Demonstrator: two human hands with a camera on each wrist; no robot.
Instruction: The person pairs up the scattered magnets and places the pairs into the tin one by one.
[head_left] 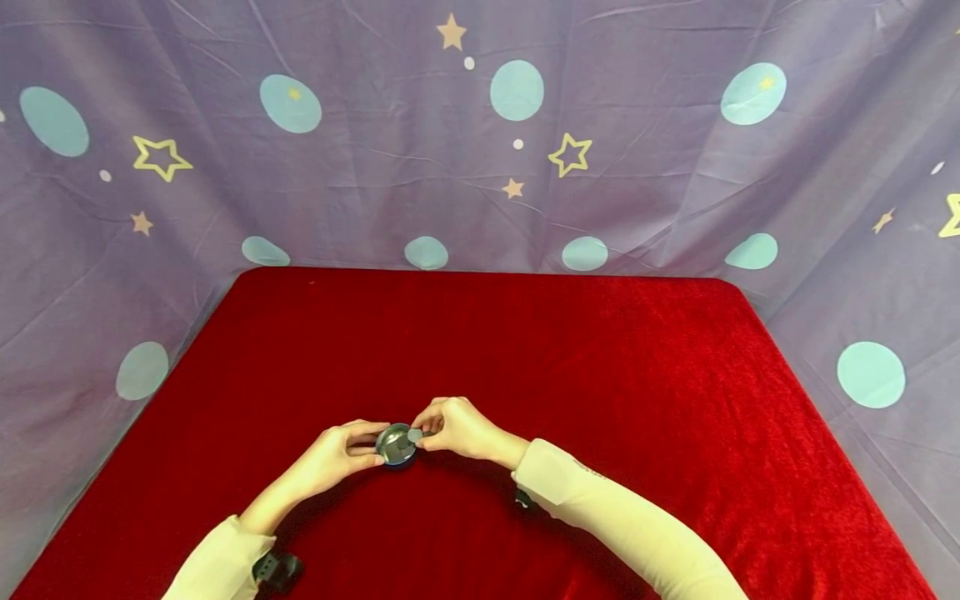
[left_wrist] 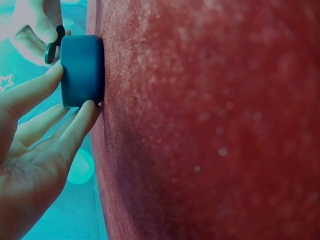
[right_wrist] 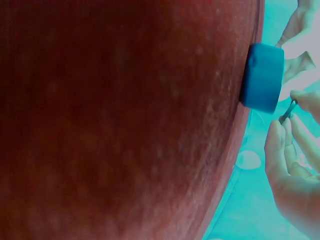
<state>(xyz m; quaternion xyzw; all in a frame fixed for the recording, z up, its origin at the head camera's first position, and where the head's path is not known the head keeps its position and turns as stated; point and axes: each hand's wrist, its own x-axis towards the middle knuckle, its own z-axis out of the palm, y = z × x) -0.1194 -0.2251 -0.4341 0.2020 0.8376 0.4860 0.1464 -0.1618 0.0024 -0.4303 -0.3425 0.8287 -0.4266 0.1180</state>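
A small round blue dish point(head_left: 393, 447) with a shiny metal inside sits on the red cloth, its opening facing up. My left hand point(head_left: 324, 460) grips its left side between thumb and fingers. In the left wrist view the dish's smooth blue wall point(left_wrist: 82, 72) shows between the fingertips. At the dish's right rim, my right hand point(head_left: 463, 429) pinches a small flat piece point(head_left: 415, 435) with a round grey end. Seen from the left wrist, this piece point(left_wrist: 51, 52) looks dark and thin; in the right wrist view it is a narrow edge between thumb and fingertips.
Red velvety cloth point(head_left: 525, 350) covers the table. Behind it and at both sides hangs a purple curtain point(head_left: 375, 192) with stars and pale blue ovals. A black wrist device point(head_left: 277, 572) hangs below the left sleeve.
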